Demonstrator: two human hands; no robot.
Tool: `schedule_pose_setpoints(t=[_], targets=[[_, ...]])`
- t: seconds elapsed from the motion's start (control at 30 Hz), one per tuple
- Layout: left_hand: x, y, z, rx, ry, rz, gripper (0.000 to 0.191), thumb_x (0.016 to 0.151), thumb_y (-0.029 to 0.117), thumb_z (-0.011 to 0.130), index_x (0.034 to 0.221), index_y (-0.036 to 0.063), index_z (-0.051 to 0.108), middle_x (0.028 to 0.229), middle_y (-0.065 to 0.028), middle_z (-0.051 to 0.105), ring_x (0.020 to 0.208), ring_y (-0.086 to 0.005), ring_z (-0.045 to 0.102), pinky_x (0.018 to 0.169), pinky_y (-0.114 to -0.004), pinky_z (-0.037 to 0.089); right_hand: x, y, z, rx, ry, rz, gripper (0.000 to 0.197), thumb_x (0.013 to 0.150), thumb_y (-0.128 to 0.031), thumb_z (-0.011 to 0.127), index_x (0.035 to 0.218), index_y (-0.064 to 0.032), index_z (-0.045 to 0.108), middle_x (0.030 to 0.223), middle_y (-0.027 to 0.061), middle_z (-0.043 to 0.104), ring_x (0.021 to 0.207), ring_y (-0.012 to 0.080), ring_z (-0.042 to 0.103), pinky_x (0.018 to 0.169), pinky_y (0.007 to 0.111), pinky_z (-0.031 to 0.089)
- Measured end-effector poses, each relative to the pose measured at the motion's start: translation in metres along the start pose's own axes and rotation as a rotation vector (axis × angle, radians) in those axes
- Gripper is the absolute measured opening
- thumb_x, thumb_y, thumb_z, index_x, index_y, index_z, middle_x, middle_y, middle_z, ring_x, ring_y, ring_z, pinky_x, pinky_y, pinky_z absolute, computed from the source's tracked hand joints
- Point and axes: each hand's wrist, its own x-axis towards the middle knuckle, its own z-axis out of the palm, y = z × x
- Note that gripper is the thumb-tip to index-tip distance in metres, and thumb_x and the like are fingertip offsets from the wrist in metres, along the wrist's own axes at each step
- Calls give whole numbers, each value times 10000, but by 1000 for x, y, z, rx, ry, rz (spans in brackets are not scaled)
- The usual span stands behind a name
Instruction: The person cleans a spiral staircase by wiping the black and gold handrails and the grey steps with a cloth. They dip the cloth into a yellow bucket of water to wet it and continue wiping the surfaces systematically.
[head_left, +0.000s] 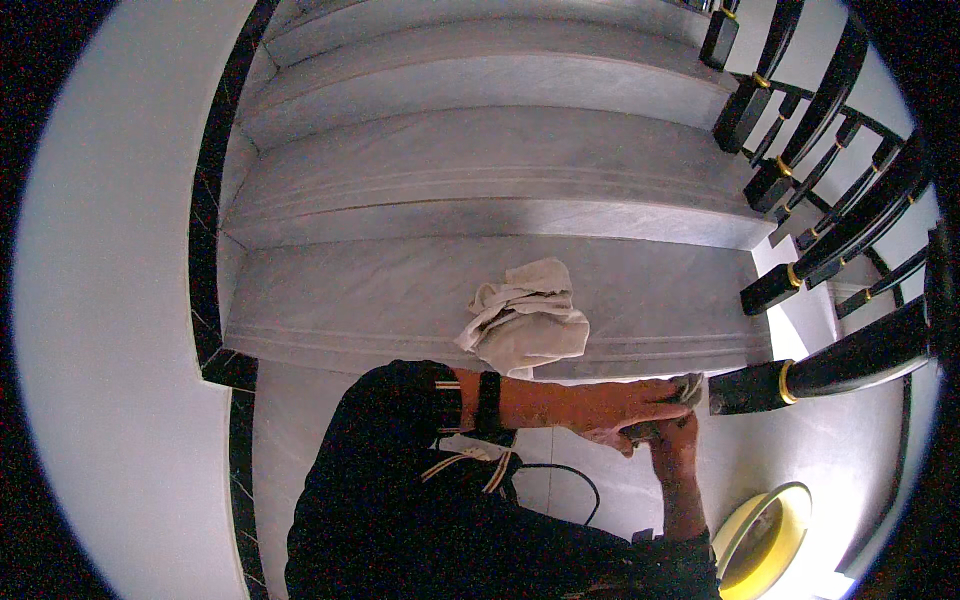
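Observation:
My left hand reaches across to the right, a dark band around its wrist. It meets my right hand, which comes up from below, just left of the square black foot of the nearest baluster. Something small and greyish shows at the fingertips; whether it is a cloth is too blurred to tell. The hands overlap, so their grip is hidden. On the lowest stair tread in view lies a crumpled beige cloth, its near edge hanging over the front of the tread.
A yellow bucket with dark contents stands at the lower right. Black balusters with gold rings line the right side of the marble stairs. A white wall with black skirting bounds the left. A dark cord-like loop shows below my left forearm.

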Motion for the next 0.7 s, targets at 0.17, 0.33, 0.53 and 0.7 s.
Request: schedule_pose_setpoints(t=[0.17,0.33,0.53,0.7], targets=[[-27,-14,-1,-83,109,-119,520,521,113,667,985,65,438,958,-119,467,899,-279,444,752,-373,347,-6,20,5,-248,-189,60,290,726,-170,489,948,4,419,820,73,509,717,160,510,575,253,434],[-38,-13,-13,-168,-154,-370,400,572,137,637,930,71,470,892,-109,499,853,-262,478,738,-334,376,-7,41,-10,-170,-303,205,251,790,-198,408,921,14,442,774,99,536,660,149,529,543,247,433],[-38,2,-42,-217,-120,-474,407,559,165,650,916,69,481,880,-86,518,816,-232,496,715,-313,386,-3,30,-13,-54,-127,120,318,783,-290,415,906,-1,456,790,78,542,740,149,526,572,230,407],[-47,17,-110,-192,302,-680,429,559,131,643,949,69,476,831,-43,531,781,-143,493,681,-266,400,-1,44,-27,-183,-53,129,285,762,-259,437,893,-8,469,799,74,546,727,148,532,558,220,402]])
